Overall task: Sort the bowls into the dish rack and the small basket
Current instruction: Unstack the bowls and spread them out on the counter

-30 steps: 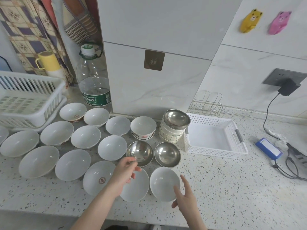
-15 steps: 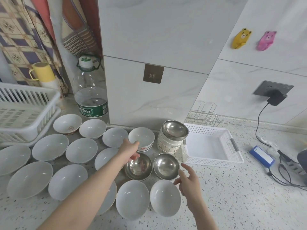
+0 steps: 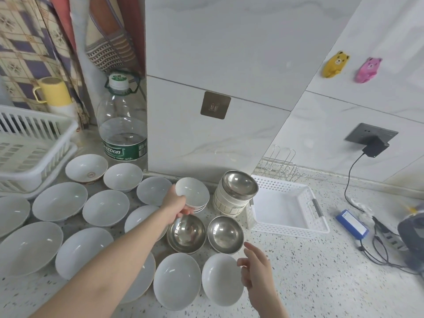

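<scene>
L hand (image 3: 175,206) grips the near rim of a small white bowl (image 3: 192,193), tilted up off another bowl under it, at the back of the spread just beside the bowl stack (image 3: 234,198). R hand (image 3: 257,269) hovers w/ fingers spread & relaxed, holding nothing, over the counter (image 3: 321,283) just right of a white bowl in the front row (image 3: 221,280).

Two steel bowls (image 3: 187,232) (image 3: 225,234) sit side by side right under the L wrist, between the held bowl & front row. The stack, topped w/ a steel bowl, stands between the held bowl & the basket (image 3: 286,229), touching or nearly touching the basket's left wall. Rack (image 3: 34,152) is far left, well apart, w/ many white bowls lying between. Water bottle (image 3: 122,125) behind the bowls, yellow mug (image 3: 52,91) behind the rack. Right of basket: blue box (image 3: 352,222), cables (image 3: 378,244), charger in wall socket (image 3: 374,144). Wire holder (image 3: 280,166) behind basket.
</scene>
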